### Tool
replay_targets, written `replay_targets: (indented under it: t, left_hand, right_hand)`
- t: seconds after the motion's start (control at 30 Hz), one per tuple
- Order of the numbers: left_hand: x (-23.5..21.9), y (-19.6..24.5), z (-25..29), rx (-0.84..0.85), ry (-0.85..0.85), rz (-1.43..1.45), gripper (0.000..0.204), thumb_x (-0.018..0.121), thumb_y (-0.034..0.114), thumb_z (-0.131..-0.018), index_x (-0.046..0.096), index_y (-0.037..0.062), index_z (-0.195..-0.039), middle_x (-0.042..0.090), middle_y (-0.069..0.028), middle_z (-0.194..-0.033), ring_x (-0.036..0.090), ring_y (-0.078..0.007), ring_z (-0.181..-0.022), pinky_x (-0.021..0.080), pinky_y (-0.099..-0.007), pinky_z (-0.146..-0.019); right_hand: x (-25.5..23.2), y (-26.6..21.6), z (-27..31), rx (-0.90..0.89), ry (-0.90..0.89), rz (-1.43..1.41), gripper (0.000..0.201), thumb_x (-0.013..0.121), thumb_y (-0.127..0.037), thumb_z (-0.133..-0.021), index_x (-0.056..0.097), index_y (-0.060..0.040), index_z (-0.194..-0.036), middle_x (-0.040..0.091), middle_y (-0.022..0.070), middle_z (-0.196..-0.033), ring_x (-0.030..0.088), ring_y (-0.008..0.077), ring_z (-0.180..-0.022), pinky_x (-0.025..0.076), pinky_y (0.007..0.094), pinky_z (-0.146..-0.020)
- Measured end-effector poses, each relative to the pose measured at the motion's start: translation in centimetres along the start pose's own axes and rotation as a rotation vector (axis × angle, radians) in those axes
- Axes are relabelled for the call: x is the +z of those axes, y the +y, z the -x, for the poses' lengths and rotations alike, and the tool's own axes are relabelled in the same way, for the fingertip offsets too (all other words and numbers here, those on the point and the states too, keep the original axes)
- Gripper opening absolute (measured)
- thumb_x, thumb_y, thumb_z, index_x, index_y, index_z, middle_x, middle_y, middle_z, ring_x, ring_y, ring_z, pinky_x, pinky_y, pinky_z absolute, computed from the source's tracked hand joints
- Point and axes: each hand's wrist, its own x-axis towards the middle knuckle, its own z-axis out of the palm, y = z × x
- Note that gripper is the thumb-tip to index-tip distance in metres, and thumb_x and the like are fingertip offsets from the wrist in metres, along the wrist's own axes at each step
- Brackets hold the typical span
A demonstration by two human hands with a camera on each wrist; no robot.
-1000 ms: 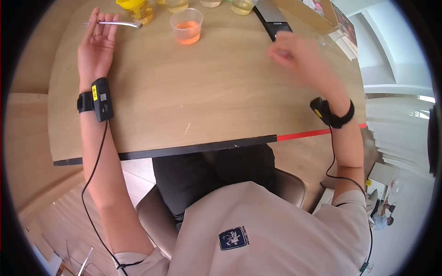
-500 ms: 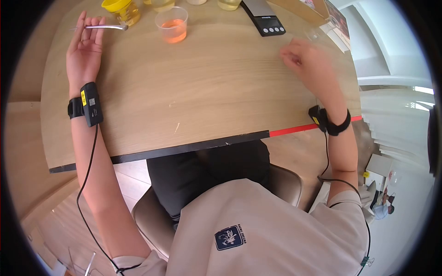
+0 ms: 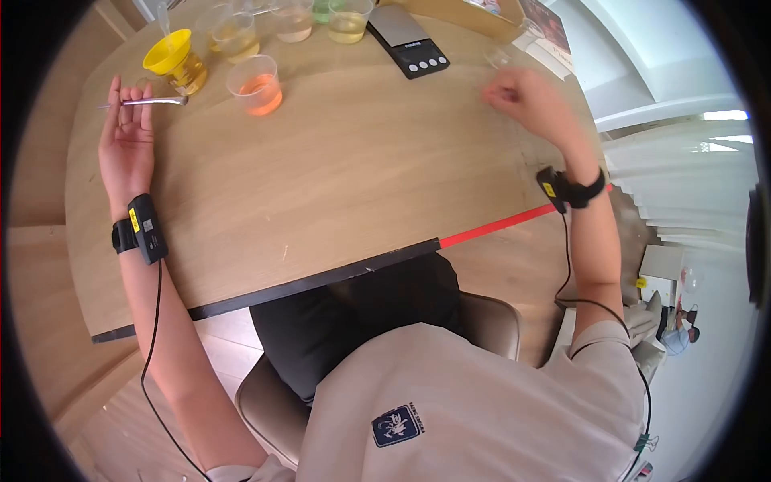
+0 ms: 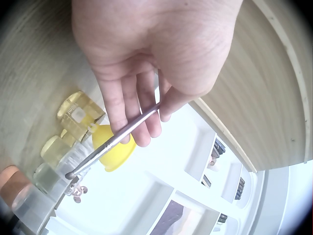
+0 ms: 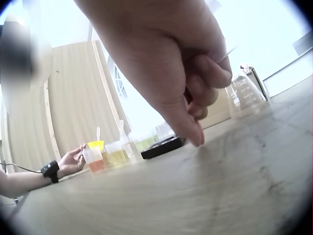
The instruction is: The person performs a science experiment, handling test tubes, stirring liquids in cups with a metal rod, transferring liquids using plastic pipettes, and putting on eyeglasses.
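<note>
In the head view my left hand (image 3: pixel 128 153) is palm up at the table's left side. It pinches a thin silver metal rod (image 3: pixel 157 101) with a small rounded end, lying across the fingers. The left wrist view shows the rod (image 4: pixel 115 139) slanting over several fingers. Just beyond stands a jar of yellow liquid (image 3: pixel 189 76) with a yellow funnel (image 3: pixel 167 50) on top. My right hand (image 3: pixel 534 104) is low over the right side, fingers curled; no held object shows clearly. Its thumb tip (image 5: pixel 198 139) comes right down by the tabletop in the right wrist view.
A clear cup of orange liquid (image 3: pixel 261 92) stands inward of my left hand. Several cups, including a pale yellow one (image 3: pixel 348 28), line the back. A black digital scale (image 3: pixel 422 60) lies right of them. A clear conical flask (image 5: pixel 244 95) stands beyond my right hand.
The head view has shifted, so the cups and scale show more fully. My right hand has drawn away from the scale's front edge and blurs less. The left hand keeps the rod.
</note>
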Motion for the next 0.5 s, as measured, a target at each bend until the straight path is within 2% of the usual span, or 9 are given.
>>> replay_targets:
  t: [0.07,0.13,0.17,0.2,0.27,0.33,0.4,0.47,0.5]
  left_hand:
    - [0.2,0.3,0.1,0.02,0.024,-0.007,0.042,0.052,0.007,-0.104,0.045,-0.0044,-0.144,0.06,-0.0111,-0.114,0.059,-0.025,-0.117,0.05,-0.0346,-0.111]
    - [0.5,0.2,0.4,0.006,0.006,-0.025,0.043,0.053,0.007,-0.104,0.042,-0.0059,-0.144,0.061,-0.0109,-0.111,0.06,-0.0245,-0.114,0.046,-0.0407,-0.116]
    - [0.5,0.1,0.1,0.008,0.004,-0.028,0.043,0.053,0.007,-0.104,0.042,-0.0059,-0.144,0.061,-0.0109,-0.111,0.06,-0.0245,-0.114,0.046,-0.0407,-0.116]
    - [0.2,0.0,-0.1,0.014,0.002,-0.01,0.042,0.053,0.007,-0.103,0.044,-0.0058,-0.142,0.061,-0.011,-0.11,0.06,-0.0245,-0.114,0.046,-0.041,-0.115]
    - [-0.5,0.2,0.1,0.014,0.021,-0.018,0.041,0.054,0.007,-0.103,0.045,-0.0058,-0.141,0.061,-0.0111,-0.11,0.061,-0.0245,-0.113,0.046,-0.0413,-0.115]
    - [0.4,0.0,0.3,0.013,0.025,0.03,0.043,0.055,0.006,-0.102,0.045,-0.0052,-0.143,0.06,-0.0099,-0.112,0.06,-0.0237,-0.114,0.048,-0.0376,-0.113]
    - [1.3,-0.1,0.6,0.029,0.021,0.033,0.042,0.055,0.006,-0.102,0.045,-0.0055,-0.142,0.059,-0.0099,-0.111,0.059,-0.023,-0.112,0.047,-0.0386,-0.115]
    - [1.7,-0.1,0.7,0.012,0.046,0.046,0.041,0.054,0.007,-0.103,0.046,-0.0059,-0.141,0.058,-0.0101,-0.11,0.059,-0.0223,-0.11,0.045,-0.0399,-0.116]
    - [1.4,-0.1,0.5,0.021,0.027,0.038,0.04,0.054,0.006,-0.103,0.046,-0.0059,-0.14,0.057,-0.0097,-0.111,0.059,-0.0221,-0.11,0.045,-0.0406,-0.117]
  right_hand:
    - [-0.4,1.7,0.7,-0.077,-0.034,-0.251,0.012,0.065,-0.009,-0.091,0.071,0.0001,-0.096,0.064,0.0109,-0.084,0.062,0.0197,-0.072,0.049,0.0288,-0.065]
    - [-1.0,0.4,0.5,-0.016,-0.064,-0.134,0.012,0.065,-0.008,-0.09,0.071,0.0001,-0.096,0.063,0.0108,-0.085,0.062,0.0196,-0.073,0.049,0.0288,-0.066]
    - [-1.4,-0.4,0.3,0.049,-0.083,-0.021,0.011,0.065,-0.008,-0.09,0.071,0.0,-0.095,0.063,0.0108,-0.085,0.062,0.0195,-0.073,0.049,0.0288,-0.066]
    - [-1.9,-1.2,0.0,0.04,-0.081,-0.027,0.011,0.065,-0.008,-0.09,0.071,0.0,-0.095,0.063,0.0108,-0.085,0.062,0.0195,-0.073,0.049,0.0288,-0.066]
    - [-2.4,-3.5,0.1,-0.159,0.001,-0.192,0.01,0.066,-0.011,-0.087,0.07,-0.0027,-0.091,0.063,0.0104,-0.083,0.064,0.0255,-0.073,0.05,0.0342,-0.066]
    - [-3.4,-6.5,0.2,-0.182,0.011,-0.203,0.01,0.067,-0.012,-0.088,0.07,-0.0033,-0.09,0.062,0.0097,-0.082,0.064,0.0252,-0.073,0.05,0.0346,-0.066]
    - [-3.2,-9.1,0.6,-0.2,0.017,-0.2,0.01,0.067,-0.013,-0.088,0.07,-0.0039,-0.089,0.061,0.009,-0.082,0.064,0.0249,-0.073,0.05,0.035,-0.066]
    - [-2.2,-11.4,0.7,-0.396,0.015,-0.098,0.011,0.068,-0.016,-0.088,0.07,-0.0048,-0.088,0.06,0.0084,-0.081,0.063,0.0268,-0.073,0.05,0.0376,-0.065]
    - [-1.4,-12.2,0.2,-0.396,0.016,-0.1,0.011,0.068,-0.016,-0.088,0.07,-0.0048,-0.088,0.06,0.0084,-0.081,0.063,0.0268,-0.073,0.05,0.0376,-0.065]
